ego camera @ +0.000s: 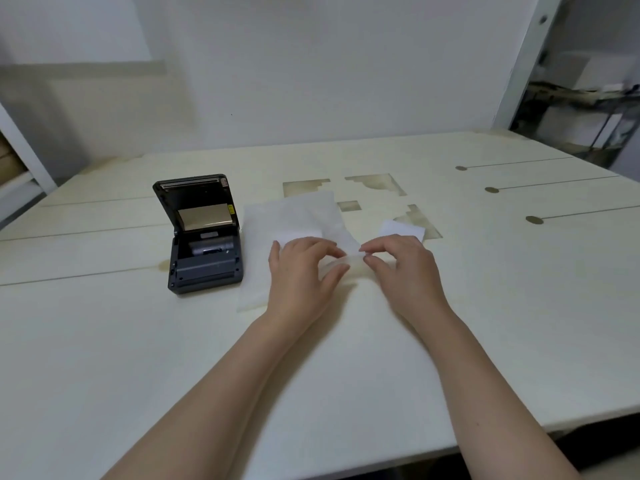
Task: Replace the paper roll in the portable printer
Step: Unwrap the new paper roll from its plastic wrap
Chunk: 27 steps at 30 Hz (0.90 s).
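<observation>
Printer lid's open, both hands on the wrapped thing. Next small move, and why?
Probably pull the translucent wrap apart to free what it holds. Left hand and right hand pinch it between them, off the table, while the printer waits open; whether its bay holds a roll is unclear.

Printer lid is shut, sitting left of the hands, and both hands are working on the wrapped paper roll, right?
Not quite: the head view shows the printer with its lid raised open. It does sit left of the left hand and right hand, which both pinch the wrapped paper roll.
</observation>
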Each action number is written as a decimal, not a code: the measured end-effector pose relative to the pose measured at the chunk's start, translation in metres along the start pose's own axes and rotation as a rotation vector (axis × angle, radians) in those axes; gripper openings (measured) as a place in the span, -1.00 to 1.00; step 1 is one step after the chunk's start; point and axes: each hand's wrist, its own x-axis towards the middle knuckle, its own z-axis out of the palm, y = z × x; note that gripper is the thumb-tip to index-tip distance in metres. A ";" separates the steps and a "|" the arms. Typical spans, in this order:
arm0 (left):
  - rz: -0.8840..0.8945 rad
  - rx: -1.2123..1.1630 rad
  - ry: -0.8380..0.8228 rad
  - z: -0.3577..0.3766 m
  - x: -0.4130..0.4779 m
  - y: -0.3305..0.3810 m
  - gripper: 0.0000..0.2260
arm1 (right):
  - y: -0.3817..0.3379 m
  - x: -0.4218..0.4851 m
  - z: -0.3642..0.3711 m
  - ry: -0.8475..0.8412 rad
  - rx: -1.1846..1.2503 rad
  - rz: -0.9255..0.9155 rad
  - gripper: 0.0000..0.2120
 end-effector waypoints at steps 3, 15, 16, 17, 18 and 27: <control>0.060 -0.049 0.081 0.002 0.001 0.008 -0.84 | -0.008 -0.004 0.001 0.015 0.091 -0.030 -0.88; 0.089 0.118 0.118 -0.002 -0.003 0.011 -0.86 | -0.005 -0.004 0.012 0.083 0.090 -0.046 -0.96; 0.078 0.135 0.120 -0.002 -0.003 0.012 -0.84 | -0.005 -0.005 0.013 0.096 0.069 -0.056 -0.96; 0.061 0.161 0.124 -0.003 -0.003 0.013 -0.84 | -0.004 -0.005 0.014 0.125 0.049 -0.050 -0.96; 0.043 0.185 0.131 -0.003 -0.003 0.013 -0.86 | -0.004 -0.004 0.014 0.164 0.040 -0.022 -0.95; -0.136 0.356 0.349 -0.031 -0.016 -0.016 -0.86 | 0.007 0.001 0.012 0.426 0.015 0.255 -0.94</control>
